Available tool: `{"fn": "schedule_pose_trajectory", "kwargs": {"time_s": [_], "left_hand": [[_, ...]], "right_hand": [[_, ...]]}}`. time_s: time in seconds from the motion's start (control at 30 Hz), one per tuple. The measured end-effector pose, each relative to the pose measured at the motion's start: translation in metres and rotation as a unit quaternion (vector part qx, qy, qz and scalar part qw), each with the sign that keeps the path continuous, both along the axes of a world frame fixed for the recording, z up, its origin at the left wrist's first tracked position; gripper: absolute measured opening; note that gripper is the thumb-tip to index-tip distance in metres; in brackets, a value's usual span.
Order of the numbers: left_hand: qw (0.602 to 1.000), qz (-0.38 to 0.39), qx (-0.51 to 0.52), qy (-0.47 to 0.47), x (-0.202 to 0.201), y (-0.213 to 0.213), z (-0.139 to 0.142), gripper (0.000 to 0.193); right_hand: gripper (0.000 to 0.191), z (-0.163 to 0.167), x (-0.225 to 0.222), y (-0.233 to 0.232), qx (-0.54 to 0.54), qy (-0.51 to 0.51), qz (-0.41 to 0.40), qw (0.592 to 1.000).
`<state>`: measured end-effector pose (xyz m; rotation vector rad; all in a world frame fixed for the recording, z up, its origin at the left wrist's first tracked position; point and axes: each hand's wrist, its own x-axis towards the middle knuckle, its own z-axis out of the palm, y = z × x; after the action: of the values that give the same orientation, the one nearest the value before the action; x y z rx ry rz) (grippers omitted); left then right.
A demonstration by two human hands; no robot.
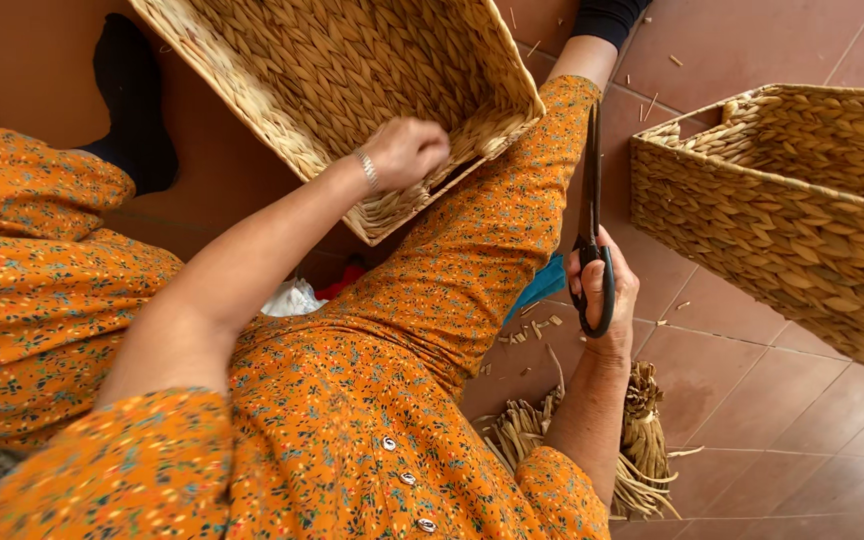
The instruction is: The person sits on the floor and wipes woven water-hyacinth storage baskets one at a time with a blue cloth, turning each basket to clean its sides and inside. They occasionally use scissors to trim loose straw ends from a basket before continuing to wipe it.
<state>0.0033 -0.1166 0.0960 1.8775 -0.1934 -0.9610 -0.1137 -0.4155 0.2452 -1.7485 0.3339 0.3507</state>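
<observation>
Head view: left hand [407, 152] gripped woven basket [352, 90] rim on lap; right hand [602, 290] clamped closed black scissors [592, 215], points up. Best kept basket steady, blades clear of leg.

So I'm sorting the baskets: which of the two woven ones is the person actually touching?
The tilted basket resting on the person's lap: the left hand is at its rim. The other basket sits on the floor, untouched, beyond the right hand holding scissors.

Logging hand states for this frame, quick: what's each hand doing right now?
Left hand: closed, fingers curled on the rim of the woven basket resting on the lap.
Right hand: closed around the handles of black scissors, blades shut, pointing away.
</observation>
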Motion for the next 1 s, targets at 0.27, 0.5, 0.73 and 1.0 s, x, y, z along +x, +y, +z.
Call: {"fn": "schedule_pose_trajectory", "kwargs": {"time_s": [0.27,0.5,0.73,1.0], "left_hand": [[0.916,0.375,-0.054,0.131,0.062,-0.09,-0.07,0.037],[0.911,0.394,-0.111,0.052,0.064,-0.101,-0.078,0.023],[0.924,0.35,-0.098,0.119,0.062,-0.058,-0.077,0.03],[0.895,0.407,-0.077,0.166,0.066,-0.007,-0.08,0.028]], "right_hand": [[0.084,-0.011,-0.005,0.02,0.096,0.055,-0.068,0.992],[0.078,-0.03,-0.016,0.014,0.152,0.079,-0.106,0.98],[0.065,-0.038,-0.021,0.012,0.155,0.07,-0.114,0.979],[0.087,-0.025,-0.001,0.024,0.107,0.065,-0.041,0.991]]}}
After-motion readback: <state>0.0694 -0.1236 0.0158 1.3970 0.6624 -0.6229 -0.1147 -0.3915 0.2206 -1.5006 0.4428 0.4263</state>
